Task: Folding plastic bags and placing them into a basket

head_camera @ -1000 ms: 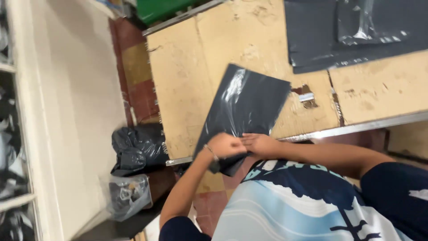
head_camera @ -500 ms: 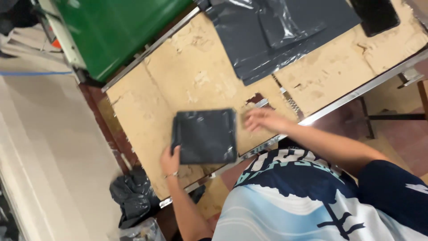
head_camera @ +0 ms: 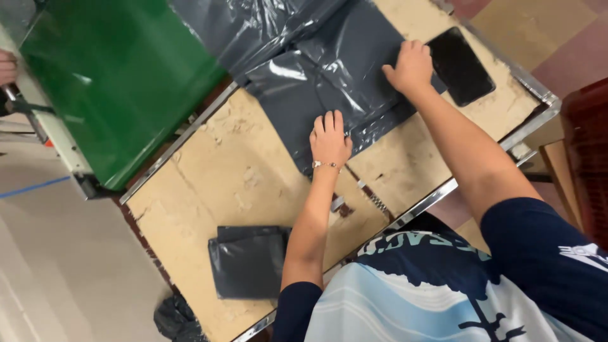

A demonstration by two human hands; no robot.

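My left hand [head_camera: 330, 138] lies flat, fingers together, on the near edge of a large dark grey plastic bag [head_camera: 329, 82] spread over the worn wooden table [head_camera: 221, 183]. My right hand [head_camera: 411, 65] presses on the same bag farther right, next to a flat black rectangular slab [head_camera: 460, 64]. A folded dark grey bag [head_camera: 248, 261] lies at the table's near left edge, beside my left forearm. Neither hand grips anything; both rest palm down on the plastic.
A green plastic sheet [head_camera: 114, 76] covers a machine at the upper left, where another person's hand [head_camera: 7, 66] shows at the frame edge. A crumpled black bag [head_camera: 177, 320] lies on the floor below the table. A dark red crate [head_camera: 586, 158] stands at right.
Both hands left the folded bag, which stays at the near left edge, and reached forward onto the large grey bag. The view swung up and to the right.
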